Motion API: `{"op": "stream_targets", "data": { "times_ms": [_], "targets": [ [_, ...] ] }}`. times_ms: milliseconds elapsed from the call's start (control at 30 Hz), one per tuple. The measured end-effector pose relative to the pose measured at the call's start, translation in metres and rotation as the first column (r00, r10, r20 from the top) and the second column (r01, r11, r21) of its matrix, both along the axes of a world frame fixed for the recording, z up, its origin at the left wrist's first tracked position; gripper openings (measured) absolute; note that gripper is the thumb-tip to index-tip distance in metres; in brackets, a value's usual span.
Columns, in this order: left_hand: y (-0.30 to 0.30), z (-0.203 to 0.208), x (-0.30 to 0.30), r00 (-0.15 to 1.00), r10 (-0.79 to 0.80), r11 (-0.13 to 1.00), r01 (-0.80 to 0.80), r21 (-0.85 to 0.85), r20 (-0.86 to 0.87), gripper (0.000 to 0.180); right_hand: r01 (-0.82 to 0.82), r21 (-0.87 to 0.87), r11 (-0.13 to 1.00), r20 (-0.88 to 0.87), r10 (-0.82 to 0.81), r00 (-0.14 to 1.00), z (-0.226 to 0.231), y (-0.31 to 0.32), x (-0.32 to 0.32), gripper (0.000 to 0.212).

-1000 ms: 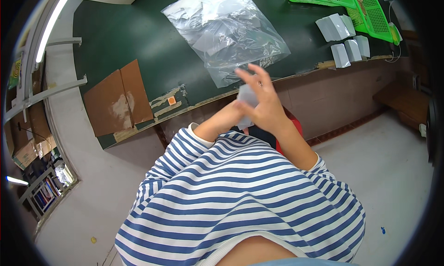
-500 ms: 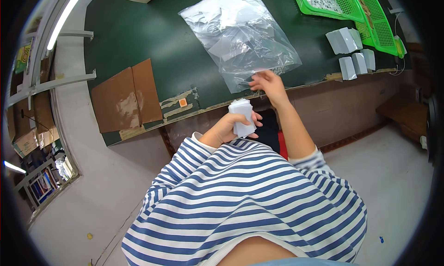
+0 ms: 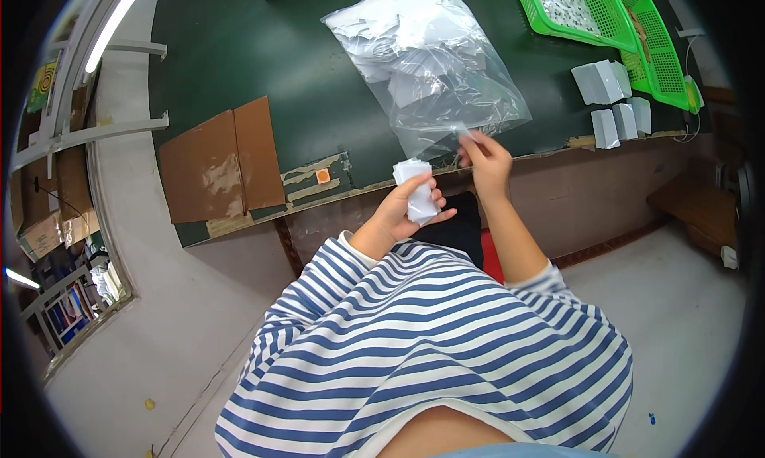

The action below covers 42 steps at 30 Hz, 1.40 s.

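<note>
Clock centred on the stack, 12 straight ahead of me. Stack of small white rectangular cards (image 3: pixel 422 206) sits in my left hand (image 3: pixel 394 211), on my side of the near edge of the dark green counter (image 3: pixel 299 59). Left grip is pressed together: thumb over the face, fingers round the far side, likely to stop the uneven cards sliding apart.

Right hand (image 3: pixel 492 169) at 2, its fingers drawn close together by the near end of a large clear plastic bag (image 3: pixel 422 71). Cannot tell whether that grip pinches film or a small pale piece; blurred. Bag lies flat at 12, bulky with white pieces, near end toward me, presumably for easy reach.

Also at 2: white block-like bundles (image 3: pixel 599 83), standing in two groups, perhaps kept clear of the bag to avoid mixing. Beyond, between 1 and 2: bright green perforated plastic baskets (image 3: pixel 666 69), side by side.
</note>
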<state>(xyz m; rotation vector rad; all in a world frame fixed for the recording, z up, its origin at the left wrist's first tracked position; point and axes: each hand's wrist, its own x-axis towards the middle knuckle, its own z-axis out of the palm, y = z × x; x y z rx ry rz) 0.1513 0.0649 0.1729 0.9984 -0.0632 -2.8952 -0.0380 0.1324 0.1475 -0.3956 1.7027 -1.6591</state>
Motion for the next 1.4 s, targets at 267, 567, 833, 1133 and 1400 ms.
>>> {"op": "stream_targets", "data": {
  "times_ms": [267,567,833,1133,1400],
  "targets": [
    [-0.001,-0.005,-0.012,0.999,-0.019,0.989,0.025,-0.148,0.042,0.037,-0.492,-0.024,0.87,-0.642,0.364,0.675,0.064,0.038,0.012,0.032],
    [-0.005,0.036,0.01,0.989,-0.146,0.954,0.139,-0.267,-0.005,0.036,0.003,0.243,0.97,-0.781,0.194,0.593,-0.083,-0.117,-0.033,0.071],
    [0.006,0.038,0.02,0.973,-0.224,0.933,0.231,-0.276,0.059,0.033,0.083,0.362,0.929,-0.69,0.207,0.694,-0.095,-0.157,-0.03,0.062],
    [0.007,0.001,0.005,0.987,-0.156,0.987,0.155,-0.042,-0.032,0.024,-0.539,0.02,0.842,0.304,0.509,0.806,-0.006,0.023,-0.087,0.036],
    [0.009,0.019,-0.025,0.918,-0.305,0.949,0.272,-0.158,-0.253,0.053,-0.837,0.223,0.5,0.015,0.856,0.516,0.087,0.019,-0.044,0.035]
  ]
}}
